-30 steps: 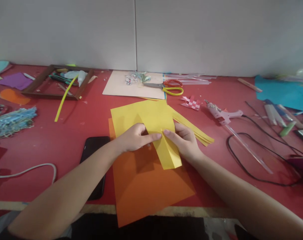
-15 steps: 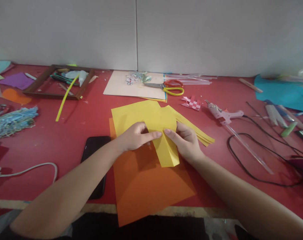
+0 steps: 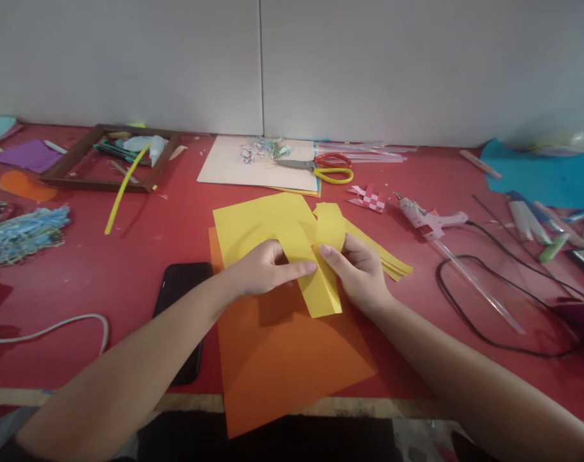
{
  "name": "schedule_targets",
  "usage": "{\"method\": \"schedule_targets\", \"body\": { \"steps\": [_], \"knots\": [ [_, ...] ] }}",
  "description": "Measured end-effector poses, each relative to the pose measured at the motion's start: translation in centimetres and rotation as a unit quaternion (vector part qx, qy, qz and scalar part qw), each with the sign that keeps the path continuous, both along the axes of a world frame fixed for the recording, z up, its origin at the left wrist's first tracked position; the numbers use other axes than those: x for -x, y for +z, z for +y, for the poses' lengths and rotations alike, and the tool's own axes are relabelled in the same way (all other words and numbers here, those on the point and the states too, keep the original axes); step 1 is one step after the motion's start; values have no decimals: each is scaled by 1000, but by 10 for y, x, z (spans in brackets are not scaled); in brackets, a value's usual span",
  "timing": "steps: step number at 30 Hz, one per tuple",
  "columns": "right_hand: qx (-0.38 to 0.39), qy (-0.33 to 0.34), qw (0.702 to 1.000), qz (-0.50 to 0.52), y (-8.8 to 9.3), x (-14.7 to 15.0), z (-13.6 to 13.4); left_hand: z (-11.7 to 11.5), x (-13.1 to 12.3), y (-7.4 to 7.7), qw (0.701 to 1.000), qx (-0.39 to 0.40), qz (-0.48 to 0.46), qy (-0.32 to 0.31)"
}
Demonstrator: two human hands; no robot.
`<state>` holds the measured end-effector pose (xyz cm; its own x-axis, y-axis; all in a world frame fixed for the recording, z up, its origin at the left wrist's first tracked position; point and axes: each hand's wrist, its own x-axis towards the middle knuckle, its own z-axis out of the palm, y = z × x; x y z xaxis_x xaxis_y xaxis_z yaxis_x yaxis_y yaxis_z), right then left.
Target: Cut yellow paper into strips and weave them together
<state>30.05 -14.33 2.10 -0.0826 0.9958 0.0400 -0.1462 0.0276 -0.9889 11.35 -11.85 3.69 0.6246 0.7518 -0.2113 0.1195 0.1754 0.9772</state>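
Between my hands is a piece of yellow paper (image 3: 316,292), creased lengthwise, its two upper strips spread apart. My left hand (image 3: 267,266) pinches the left strip, thumb on top and fingers behind. My right hand (image 3: 359,269) grips the right strip, which curls upward past the thumb. Beneath them a larger yellow sheet (image 3: 244,221) lies on an orange sheet (image 3: 282,372) that reaches over the table's front edge. Several narrow yellow strips (image 3: 388,256) lie just behind my right hand.
A black phone (image 3: 181,289) lies by my left forearm. Scissors (image 3: 316,168) rest on cream paper (image 3: 224,163). To the right are a pink woven paper piece (image 3: 369,197) and a glue gun (image 3: 431,221) with a looped black cord. A wooden frame (image 3: 61,183) holds small tools.
The right strip of the yellow paper has come away from the left one and now curls up separately, opening a gap between them. Both hands keep their hold, nearly in place.
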Motion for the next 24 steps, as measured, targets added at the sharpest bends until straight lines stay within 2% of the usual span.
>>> {"method": "schedule_targets", "body": {
  "steps": [3, 8, 18, 24],
  "knots": [
    [-13, 16, 1000, 0, 1, 0, 1, 2, 0, 0, 1000, -27, 10, 8],
    [19, 46, 999, -6, 0, -3, -1, 1, 2, 1, 1000, -11, 17, 17],
    [10, 39, 999, -5, 1, 0, -2, 3, 1, 0, 999, -18, 13, 28],
    [19, 26, 999, 13, -1, -1, -1, 2, 1, 4, 999, -7, -10, 45]
  ]
}}
